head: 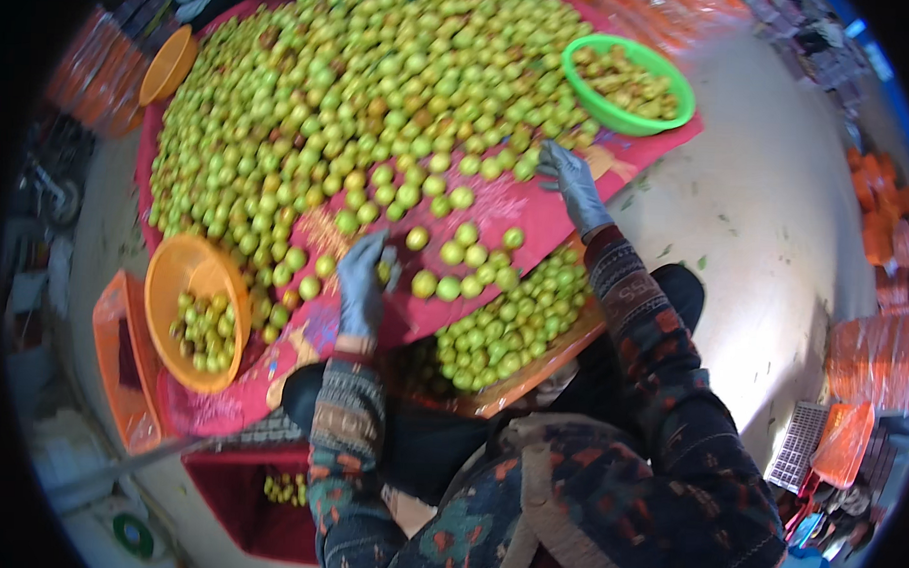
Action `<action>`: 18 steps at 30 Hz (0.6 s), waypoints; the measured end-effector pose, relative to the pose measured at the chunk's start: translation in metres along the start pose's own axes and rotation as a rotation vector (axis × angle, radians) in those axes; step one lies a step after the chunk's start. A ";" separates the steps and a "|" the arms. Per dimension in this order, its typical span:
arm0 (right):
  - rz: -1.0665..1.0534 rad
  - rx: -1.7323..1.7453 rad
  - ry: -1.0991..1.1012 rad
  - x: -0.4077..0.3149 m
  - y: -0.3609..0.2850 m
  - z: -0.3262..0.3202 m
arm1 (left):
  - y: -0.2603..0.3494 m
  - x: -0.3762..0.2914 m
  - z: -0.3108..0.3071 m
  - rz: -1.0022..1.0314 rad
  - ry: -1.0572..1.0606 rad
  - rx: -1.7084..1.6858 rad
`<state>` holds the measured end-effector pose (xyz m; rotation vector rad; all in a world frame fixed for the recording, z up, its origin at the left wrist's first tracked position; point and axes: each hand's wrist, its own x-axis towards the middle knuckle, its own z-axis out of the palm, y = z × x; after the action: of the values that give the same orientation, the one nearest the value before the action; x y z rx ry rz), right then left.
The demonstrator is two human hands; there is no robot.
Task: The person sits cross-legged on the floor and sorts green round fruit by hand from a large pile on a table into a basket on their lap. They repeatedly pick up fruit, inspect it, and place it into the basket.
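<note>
A large heap of small round green fruits, which look like jujubes, covers the pink patterned cloth before me. My left hand, in a grey glove, is low over the cloth's near part, its fingers curled about a green fruit. Farther right, my gloved right hand reaches to the heap's edge, fingers apart, beside several loose fruits; nothing shows in its grasp. Between the hands lie more loose fruits. Below the cloth's near edge, an orange crate by my lap holds many green fruits.
A green basin of yellowish fruits stands at the far right corner. At left are an orange basin with some fruits and an orange crate. A dark red crate sits lower left. Wrapped orange stacks line the right.
</note>
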<state>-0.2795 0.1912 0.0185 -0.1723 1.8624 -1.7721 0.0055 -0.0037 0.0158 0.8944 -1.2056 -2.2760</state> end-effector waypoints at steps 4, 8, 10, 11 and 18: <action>-0.890 -0.984 0.040 -0.008 0.053 0.037 | -0.008 0.016 0.000 0.063 -0.002 -0.009; -0.730 -1.227 -0.207 -0.067 0.059 0.080 | -0.029 0.021 -0.015 0.195 0.011 0.526; -0.767 -1.256 -0.294 -0.078 0.057 0.072 | -0.038 0.017 0.003 0.146 -0.116 0.491; -0.786 -1.265 -0.343 -0.084 0.058 0.068 | -0.048 0.016 0.006 0.175 -0.191 0.489; -0.784 -0.852 -0.448 -0.104 0.068 0.020 | -0.071 -0.004 0.024 0.324 -0.685 0.855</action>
<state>-0.1639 0.2292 -0.0144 -1.6430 2.2003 -1.0299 -0.0126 0.0505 -0.0322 0.0679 -2.5012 -1.8037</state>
